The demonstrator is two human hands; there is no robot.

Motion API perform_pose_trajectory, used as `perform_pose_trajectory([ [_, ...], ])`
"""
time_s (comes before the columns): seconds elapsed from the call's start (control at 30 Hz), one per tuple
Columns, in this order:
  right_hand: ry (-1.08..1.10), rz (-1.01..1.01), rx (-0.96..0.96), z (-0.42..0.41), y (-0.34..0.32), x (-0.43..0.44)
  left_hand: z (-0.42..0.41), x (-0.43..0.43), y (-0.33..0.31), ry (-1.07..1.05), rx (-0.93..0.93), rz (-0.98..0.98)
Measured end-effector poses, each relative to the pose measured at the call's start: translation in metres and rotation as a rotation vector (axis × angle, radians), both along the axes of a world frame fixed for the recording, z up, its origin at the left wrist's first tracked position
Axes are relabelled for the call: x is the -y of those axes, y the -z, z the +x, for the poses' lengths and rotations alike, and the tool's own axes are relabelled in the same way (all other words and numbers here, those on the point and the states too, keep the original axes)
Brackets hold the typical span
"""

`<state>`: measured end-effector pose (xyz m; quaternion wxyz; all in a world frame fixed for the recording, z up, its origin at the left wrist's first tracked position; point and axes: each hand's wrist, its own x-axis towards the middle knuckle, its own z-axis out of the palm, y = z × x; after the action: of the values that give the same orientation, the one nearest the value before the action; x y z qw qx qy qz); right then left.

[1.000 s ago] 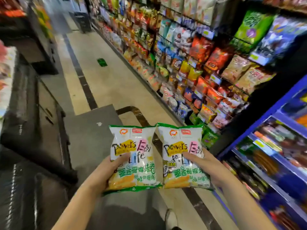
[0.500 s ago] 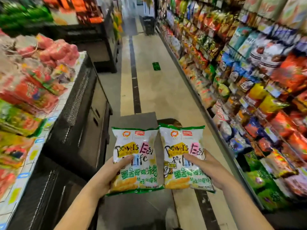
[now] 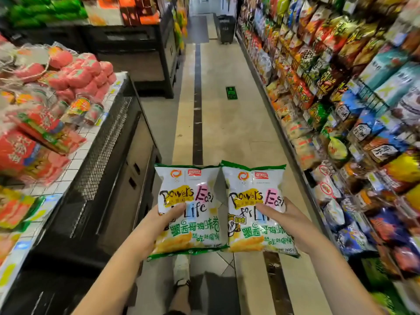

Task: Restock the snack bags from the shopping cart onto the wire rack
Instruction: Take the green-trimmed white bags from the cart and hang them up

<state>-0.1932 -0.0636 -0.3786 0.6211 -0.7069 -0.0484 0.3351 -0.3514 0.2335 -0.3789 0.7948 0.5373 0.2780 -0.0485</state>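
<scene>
Two bags, the left bag (image 3: 188, 185) and the right bag (image 3: 254, 185), are held upright side by side, edges touching, near and above the floor (image 3: 227, 133). Puffed and glossy, they look light, soft and slick, with contents that probably crush easily. A gentle pinch low on the pack should serve better than a squeeze. The left hand (image 3: 159, 226) pinches the left bag, thumb across the front, other fingers hidden behind. The right hand (image 3: 293, 221) holds the right bag likewise. The rack (image 3: 293, 151) stands at right, well stocked.

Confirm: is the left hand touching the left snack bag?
Touching. The head view shows the left hand gripping the left snack bag, with its thumb laid across the bag's printed front.
</scene>
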Motion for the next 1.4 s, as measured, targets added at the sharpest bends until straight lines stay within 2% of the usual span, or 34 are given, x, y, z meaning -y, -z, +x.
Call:
perform_pose_trajectory([
  [0.23, 0.101, -0.038, 0.004, 0.089, 0.0, -0.079, 0.116, -0.092, -0.003, 0.09, 0.012, 0.003],
  [0.37, 0.198, -0.039, 0.018, 0.131, -0.023, -0.125, 0.186, -0.142, -0.013, 0.145, 0.015, 0.003],
  [0.57, 0.323, -0.012, 0.052, 0.196, -0.029, -0.149, 0.29, -0.18, -0.026, 0.267, 0.04, 0.038],
  [0.8, 0.457, -0.001, 0.086, 0.271, -0.04, -0.144, 0.408, -0.172, -0.034, 0.356, 0.114, 0.062],
  [1.07, 0.572, -0.053, 0.148, 0.409, -0.037, -0.122, 0.569, -0.143, -0.067, 0.433, 0.134, 0.098],
  [1.2, 0.595, -0.014, 0.155, 0.468, -0.049, -0.106, 0.645, -0.127, -0.083, 0.517, 0.17, 0.117],
  [1.4, 0.738, -0.066, 0.16, 0.528, -0.062, -0.074, 0.736, -0.097, -0.09, 0.632, 0.207, 0.126],
])
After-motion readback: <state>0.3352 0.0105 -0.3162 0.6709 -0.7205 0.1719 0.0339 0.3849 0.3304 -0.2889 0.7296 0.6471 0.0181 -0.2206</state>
